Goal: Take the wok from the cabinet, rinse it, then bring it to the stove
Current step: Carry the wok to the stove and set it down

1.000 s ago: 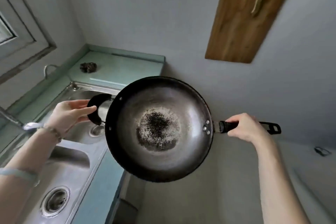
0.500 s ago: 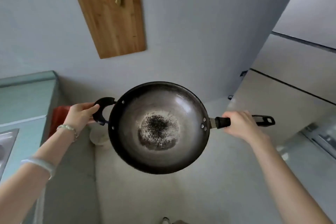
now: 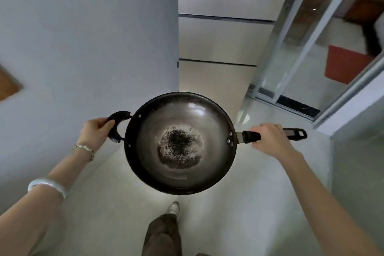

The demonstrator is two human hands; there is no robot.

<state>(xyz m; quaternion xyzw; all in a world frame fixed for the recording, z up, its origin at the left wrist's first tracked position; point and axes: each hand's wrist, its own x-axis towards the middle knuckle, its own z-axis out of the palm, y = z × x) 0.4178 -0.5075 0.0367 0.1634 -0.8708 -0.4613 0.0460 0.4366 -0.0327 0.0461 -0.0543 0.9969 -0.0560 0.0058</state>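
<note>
A dark round wok (image 3: 180,143) with a worn, speckled patch at its bottom hangs level in front of me over the pale floor. My left hand (image 3: 94,133) grips the small black loop handle on the wok's left side. My right hand (image 3: 268,140) is closed round the long black handle on the right, whose end sticks out past my fingers. No stove, sink or cabinet shows in this view.
A grey wall (image 3: 89,33) stands close on the left with a corner of a wooden board (image 3: 7,85) at its edge. Pale tiled wall lies ahead. A sliding glass door frame (image 3: 291,48) runs along the right. My leg and shoe (image 3: 166,228) are below the wok.
The view has swung right, away from the sink and counter. The wooden board slid to the left edge and the glass door came into sight. Both hands kept their hold on the wok.
</note>
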